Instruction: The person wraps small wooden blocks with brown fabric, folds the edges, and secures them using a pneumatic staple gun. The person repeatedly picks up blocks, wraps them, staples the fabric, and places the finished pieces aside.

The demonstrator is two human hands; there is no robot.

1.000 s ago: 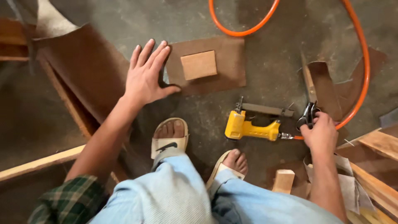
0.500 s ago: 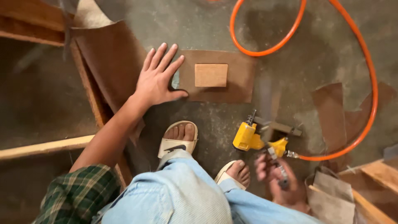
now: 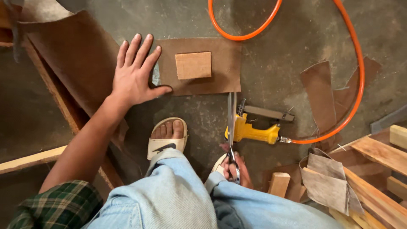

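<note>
One pair of scissors, one block, one brown sheet.
Your left hand (image 3: 135, 76) lay flat, fingers spread, touching the brown sheet (image 3: 224, 63) under one wooden block (image 3: 193, 65); your right hand (image 3: 237, 169) gripped the scissors (image 3: 231, 127) beside one yellow staple gun (image 3: 252, 132).

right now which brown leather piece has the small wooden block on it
The flat rectangular leather piece beside the left hand; a small wooden block lies on it. The other pieces carry no block.
</note>
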